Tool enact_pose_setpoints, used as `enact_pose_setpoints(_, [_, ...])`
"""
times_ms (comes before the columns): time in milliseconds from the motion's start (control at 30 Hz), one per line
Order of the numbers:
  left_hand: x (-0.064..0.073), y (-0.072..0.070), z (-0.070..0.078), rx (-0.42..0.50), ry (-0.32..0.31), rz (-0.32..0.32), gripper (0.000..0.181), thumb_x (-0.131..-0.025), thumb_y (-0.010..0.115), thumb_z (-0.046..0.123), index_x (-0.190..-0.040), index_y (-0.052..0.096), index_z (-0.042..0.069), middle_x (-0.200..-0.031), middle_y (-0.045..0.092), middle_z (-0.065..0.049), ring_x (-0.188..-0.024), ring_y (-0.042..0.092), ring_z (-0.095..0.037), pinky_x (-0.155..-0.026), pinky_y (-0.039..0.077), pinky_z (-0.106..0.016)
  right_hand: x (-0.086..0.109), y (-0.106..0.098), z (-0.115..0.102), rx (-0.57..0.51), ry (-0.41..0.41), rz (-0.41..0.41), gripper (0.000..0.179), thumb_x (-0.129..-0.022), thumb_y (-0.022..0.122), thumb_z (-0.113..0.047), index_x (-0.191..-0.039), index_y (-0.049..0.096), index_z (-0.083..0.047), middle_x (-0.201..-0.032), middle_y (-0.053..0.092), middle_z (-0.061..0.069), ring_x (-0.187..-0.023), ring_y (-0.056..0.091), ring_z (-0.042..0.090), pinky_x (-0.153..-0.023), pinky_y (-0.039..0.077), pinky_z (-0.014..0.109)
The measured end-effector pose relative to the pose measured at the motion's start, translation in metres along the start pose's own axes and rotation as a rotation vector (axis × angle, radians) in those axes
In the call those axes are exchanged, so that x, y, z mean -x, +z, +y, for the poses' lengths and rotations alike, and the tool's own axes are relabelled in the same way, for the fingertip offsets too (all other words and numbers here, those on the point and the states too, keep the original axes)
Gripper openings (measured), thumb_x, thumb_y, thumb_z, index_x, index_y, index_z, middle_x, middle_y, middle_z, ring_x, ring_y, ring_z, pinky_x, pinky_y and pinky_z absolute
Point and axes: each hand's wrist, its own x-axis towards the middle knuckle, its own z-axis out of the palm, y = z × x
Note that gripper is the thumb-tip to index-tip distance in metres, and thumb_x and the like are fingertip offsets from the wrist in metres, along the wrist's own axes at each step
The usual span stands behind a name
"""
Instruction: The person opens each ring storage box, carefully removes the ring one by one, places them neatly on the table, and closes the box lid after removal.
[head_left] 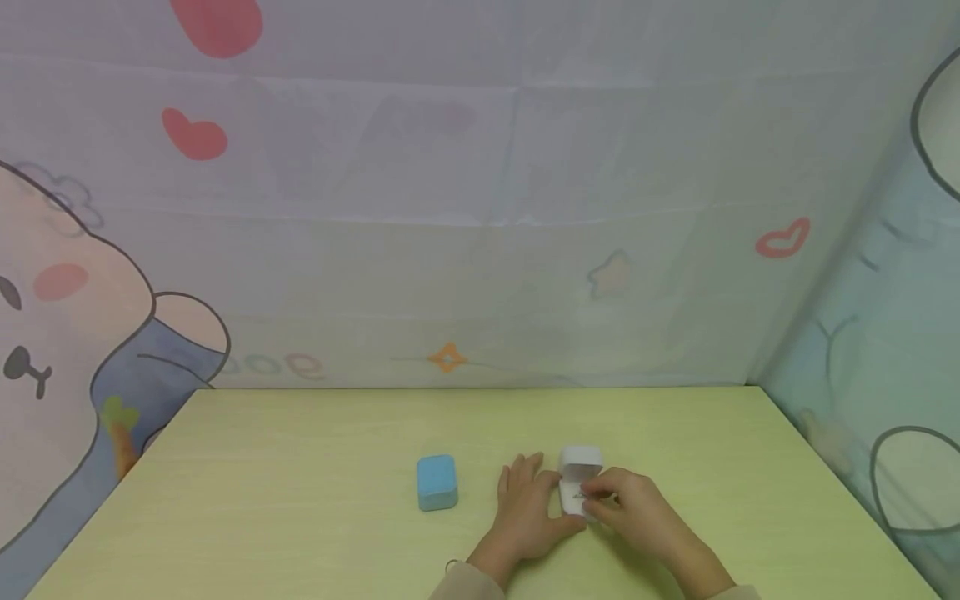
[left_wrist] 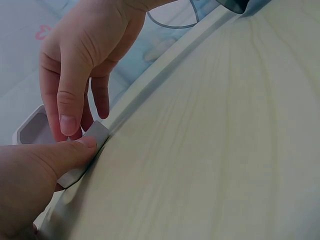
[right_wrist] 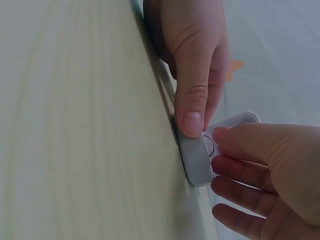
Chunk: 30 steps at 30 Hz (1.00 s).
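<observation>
Our left hand grips the ring box by its side and front, thumb against the near wall; our right hand holds thumb and forefinger narrowly apart at the ring, and we cannot tell whether they pinch it. The pale wood-grain tabletop carries everything. On it, right of centre, sits the white ring box, lid raised; we judge it light and stiff, smooth enough to skid, so its base walls are our best hold, keeping strain off the hinge. The blue box stands apart, left of our left hand. Smallest is the thin ring, at the box's mouth by our right fingertips: probably hard, slick and featherlight, best taken by opposite edges of its band.
</observation>
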Motion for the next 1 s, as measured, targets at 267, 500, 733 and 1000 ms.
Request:
enact_pose_setpoints(267, [-0.0007,0.0005,-0.0007,-0.004,0.009,0.006,0.059,-0.078,0.073,0.043,-0.12,0.058,0.005,-0.147,0.034,-0.02,-0.141,0.019,-0.044,-0.113,0.007,-0.062,0.0,0.0019,-0.0027,0.06,-0.011,0.004,0.019,-0.085,0.069,-0.018,-0.1,0.072,-0.008,-0.093,0.066,-0.005,-0.09,0.063,0.015,-0.078,0.055,0.033])
enact_pose_setpoints(500, [-0.0008,0.0007,-0.0008,-0.007,0.013,0.009,0.059,-0.078,0.073,0.043,-0.12,0.058,0.005,-0.147,0.034,-0.02,-0.14,0.019,-0.045,-0.113,0.007,-0.063,0.0005,0.0028,-0.0036,0.095,-0.054,0.021,0.016,-0.085,0.068,-0.014,-0.098,0.072,-0.006,-0.093,0.065,-0.004,-0.088,0.063,0.015,-0.077,0.055,0.029])
enact_pose_setpoints(733, [-0.0002,0.0002,-0.0002,-0.015,0.011,0.004,0.06,-0.079,0.072,0.045,-0.121,0.057,0.006,-0.148,0.034,-0.02,-0.14,0.019,-0.044,-0.113,0.007,-0.063,0.0009,0.0033,-0.0051,0.096,-0.043,0.04,0.013,-0.084,0.068,-0.012,-0.096,0.072,-0.007,-0.092,0.065,-0.002,-0.088,0.063,0.016,-0.075,0.055,0.027])
enact_pose_setpoints(1000, [-0.0005,0.001,-0.0011,-0.015,0.013,0.005,0.06,-0.079,0.071,0.046,-0.121,0.057,0.006,-0.148,0.034,-0.02,-0.14,0.019,-0.045,-0.113,0.007,-0.063,0.0005,0.0058,-0.0062,0.095,-0.013,0.057,0.007,-0.083,0.069,-0.009,-0.09,0.071,-0.009,-0.091,0.065,-0.003,-0.088,0.063,0.016,-0.076,0.055,0.028])
